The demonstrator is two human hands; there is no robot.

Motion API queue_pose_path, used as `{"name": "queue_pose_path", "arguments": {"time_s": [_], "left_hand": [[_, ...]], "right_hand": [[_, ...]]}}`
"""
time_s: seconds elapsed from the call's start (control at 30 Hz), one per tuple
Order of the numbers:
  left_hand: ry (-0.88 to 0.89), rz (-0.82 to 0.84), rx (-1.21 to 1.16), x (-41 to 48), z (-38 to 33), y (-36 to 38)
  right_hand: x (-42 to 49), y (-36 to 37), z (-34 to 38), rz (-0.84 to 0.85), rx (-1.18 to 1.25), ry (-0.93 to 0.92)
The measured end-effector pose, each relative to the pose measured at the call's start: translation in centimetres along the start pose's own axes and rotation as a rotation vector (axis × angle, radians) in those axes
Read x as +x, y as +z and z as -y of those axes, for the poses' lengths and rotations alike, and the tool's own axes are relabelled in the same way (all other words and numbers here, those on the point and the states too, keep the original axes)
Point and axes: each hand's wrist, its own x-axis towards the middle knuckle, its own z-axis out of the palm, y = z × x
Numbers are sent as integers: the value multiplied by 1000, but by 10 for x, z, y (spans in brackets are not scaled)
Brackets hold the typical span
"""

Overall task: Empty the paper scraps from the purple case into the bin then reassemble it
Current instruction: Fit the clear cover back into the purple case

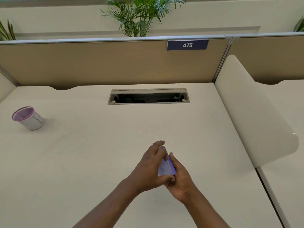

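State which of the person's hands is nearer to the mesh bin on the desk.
Left. The left hand holds the purple case on the side facing the mesh bin; the right hand grips its far side.

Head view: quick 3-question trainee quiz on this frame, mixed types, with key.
1. True or false: the purple case is lying on the desk.
2. Where does the mesh bin stand? A) far left of the desk B) beside the cable hatch C) on the right-hand desk
3. Fill in: the number on the partition sign is ___.

Key
1. False: the left hand and right hand hold it between them, above the desk.
2. A
3. 475
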Motion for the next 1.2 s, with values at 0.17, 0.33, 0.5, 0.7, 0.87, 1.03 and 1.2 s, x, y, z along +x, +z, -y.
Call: {"name": "queue_pose_path", "arguments": {"time_s": [0.17,0.33,0.5,0.7,0.87,1.03,1.2], "left_hand": [[-4,-69,-56,-2,-2,-1],[-6,-78,-92,-4,1,-1],[-1,-50,-90,-9,7,-1],[71,-45,-3,-16,14,-4],[88,-37,105,-21,16,1],[122,28,241,-23,18,4],[149,-11,274,-26,18,5]], "right_hand": [[-3,4,1,-25,-12,6],[-8,11,3,-5,-21,-3],[-9,11,1,0,-40,11],[-10,13,-2,9,-74,24],[-11,22,-1,36,-133,25],[-13,29,1,16,-225,16],[-19,38,3,52,-323,-4]]}}
